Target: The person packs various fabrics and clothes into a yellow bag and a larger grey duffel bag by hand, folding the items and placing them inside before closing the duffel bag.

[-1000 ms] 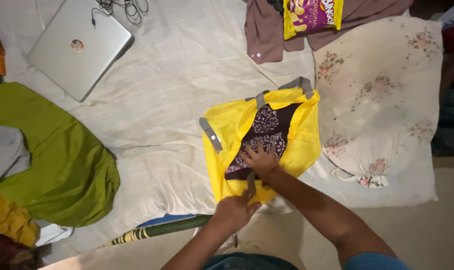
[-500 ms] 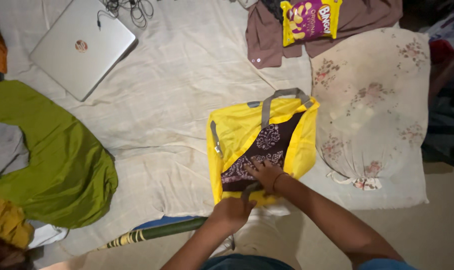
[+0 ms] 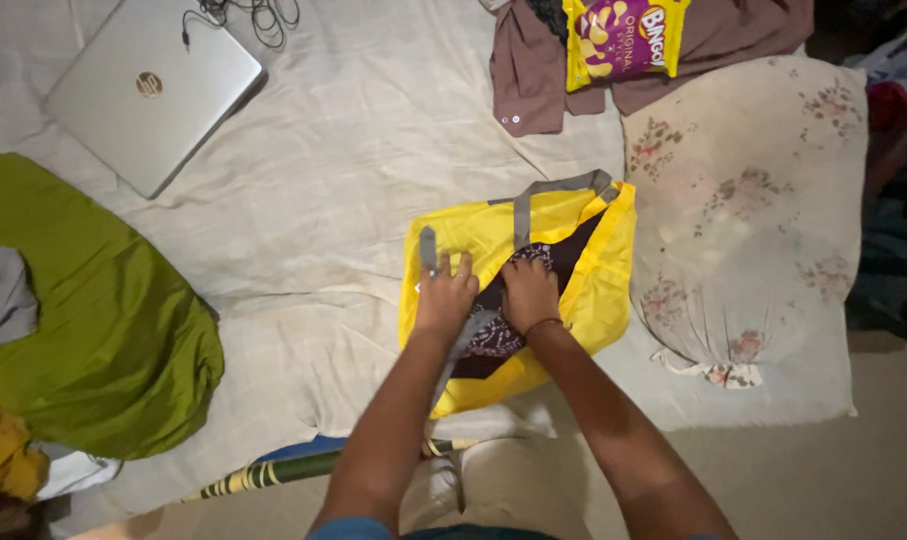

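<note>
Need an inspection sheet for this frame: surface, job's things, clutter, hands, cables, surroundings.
Surface: wrinkled white sheet over a bed.
Job's things: yellow bag with grey straps, lying flat; dark patterned cloth inside its opening.
Clutter: closed laptop, green cloth, brown garment, snack packet, floral pillow.
Hands: left hand flat on the bag; right hand on the patterned cloth.
Cables: black cable coiled by the laptop.
Surroundings: bare floor; green striped pole.

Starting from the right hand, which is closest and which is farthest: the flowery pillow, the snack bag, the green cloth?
In the head view, from the right hand:
1. Flowery pillow, just to its right.
2. Snack bag, up top on the brown garment.
3. Green cloth, far over on the left.
</note>
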